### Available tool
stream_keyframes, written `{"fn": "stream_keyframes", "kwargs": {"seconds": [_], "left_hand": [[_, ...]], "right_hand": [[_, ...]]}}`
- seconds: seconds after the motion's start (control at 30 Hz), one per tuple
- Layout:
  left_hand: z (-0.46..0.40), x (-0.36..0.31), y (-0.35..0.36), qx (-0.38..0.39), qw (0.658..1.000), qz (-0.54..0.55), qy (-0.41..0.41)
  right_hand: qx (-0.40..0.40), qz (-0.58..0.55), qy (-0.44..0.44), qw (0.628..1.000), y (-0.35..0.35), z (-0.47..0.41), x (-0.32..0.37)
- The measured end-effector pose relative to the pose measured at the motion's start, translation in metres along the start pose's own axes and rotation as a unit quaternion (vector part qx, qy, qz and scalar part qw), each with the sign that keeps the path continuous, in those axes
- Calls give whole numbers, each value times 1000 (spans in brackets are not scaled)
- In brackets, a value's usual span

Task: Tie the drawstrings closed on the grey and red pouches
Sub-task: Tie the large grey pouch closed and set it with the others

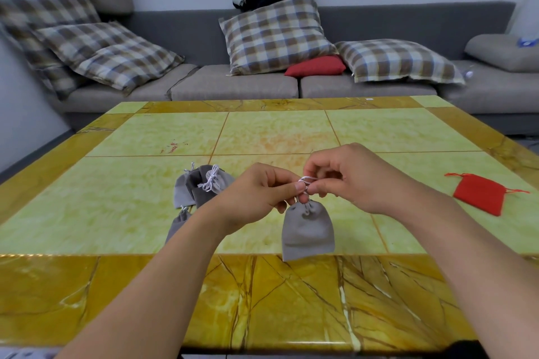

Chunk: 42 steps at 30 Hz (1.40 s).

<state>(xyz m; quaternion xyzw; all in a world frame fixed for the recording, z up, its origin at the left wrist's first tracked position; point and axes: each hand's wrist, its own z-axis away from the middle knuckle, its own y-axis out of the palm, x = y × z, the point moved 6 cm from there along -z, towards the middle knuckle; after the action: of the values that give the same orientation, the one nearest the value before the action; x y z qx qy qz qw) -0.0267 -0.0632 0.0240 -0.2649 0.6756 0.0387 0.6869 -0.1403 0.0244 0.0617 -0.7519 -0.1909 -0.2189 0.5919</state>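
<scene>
Both hands knotting a grey pouch's cord.

Left hand (262,188) and right hand (347,181) pinch the drawstring (306,181); soft, light grey pouch (307,232) dangles over the table (262,300). Red pouch (479,194) lies untied, right.

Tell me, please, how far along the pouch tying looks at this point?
Roughly midway, I think. Done: a pile of grey pouches lies on the table, the top one showing a tied bow. In hand: the left hand and right hand work the white drawstring of a hanging grey pouch. Left: the red pouch, strings loose.
</scene>
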Motion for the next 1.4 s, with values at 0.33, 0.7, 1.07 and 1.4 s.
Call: {"fn": "stream_keyframes", "kwargs": {"seconds": [0.33,0.7,1.07,1.4], "left_hand": [[-6,3,1,-49,995,83,-28],[-4,4,4,9,998,52,-37],[-8,0,8,17,996,89,-11],[-4,-11,-3,-38,991,120,43]], "right_hand": [[1,19,1,1000,0,5,1],[68,75,37,994,4,10,5],[14,-106,41,993,-10,16,-3],[-105,-174,19,979,-4,2,-16]]}}
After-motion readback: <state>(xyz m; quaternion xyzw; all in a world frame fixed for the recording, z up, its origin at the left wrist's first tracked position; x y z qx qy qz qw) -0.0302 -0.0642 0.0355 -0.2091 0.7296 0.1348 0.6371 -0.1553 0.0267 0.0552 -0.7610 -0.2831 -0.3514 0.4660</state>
